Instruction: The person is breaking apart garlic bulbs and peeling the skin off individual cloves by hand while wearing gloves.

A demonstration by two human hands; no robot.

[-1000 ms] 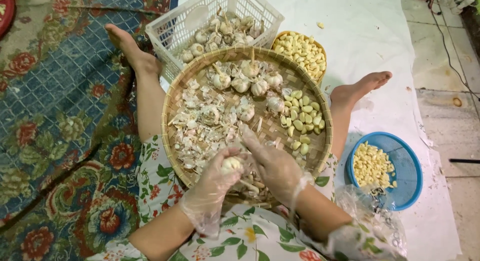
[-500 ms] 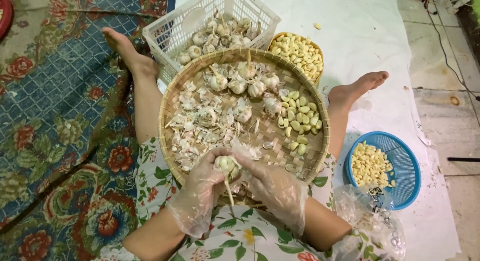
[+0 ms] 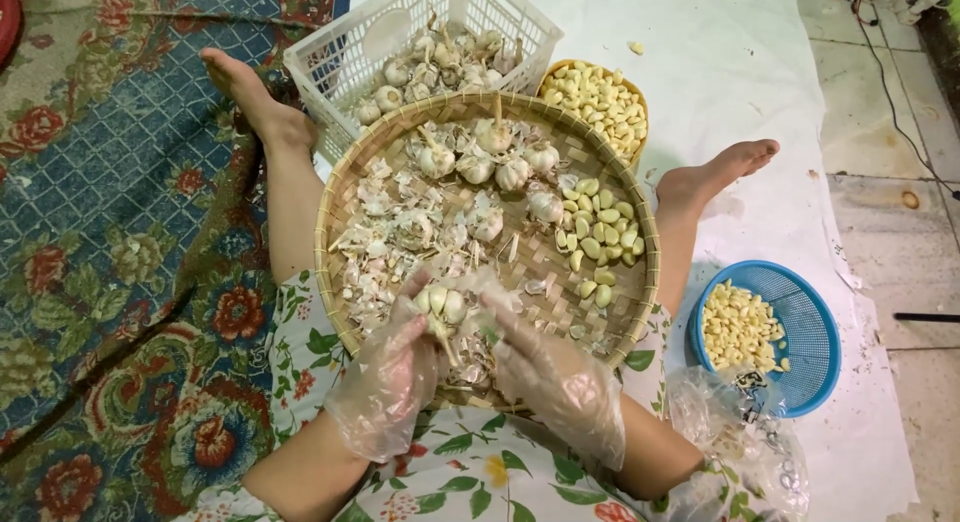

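Note:
Both my hands wear thin clear plastic gloves and meet over the near edge of a round woven bamboo tray (image 3: 640, 222) resting on my lap. My left hand (image 3: 395, 377) and my right hand (image 3: 545, 367) together hold one garlic bulb (image 3: 442, 304), fingers pressed around it, its stem pointing down between them. On the tray lie whole garlic bulbs (image 3: 478, 164) at the far side, loose papery skins (image 3: 385, 237) on the left, and a cluster of peeled cloves (image 3: 598, 232) on the right.
A white plastic crate (image 3: 480, 17) of unpeeled garlic stands beyond the tray, beside a yellow bowl (image 3: 600, 100) of peeled cloves. A blue basket (image 3: 805, 327) of cloves sits at right on a white sheet, with a crumpled plastic bag (image 3: 740, 442) nearby. Patterned carpet lies left.
My right hand drew back from the tray's middle toward my left hand. Both hands now close on the one garlic bulb near the tray's near rim.

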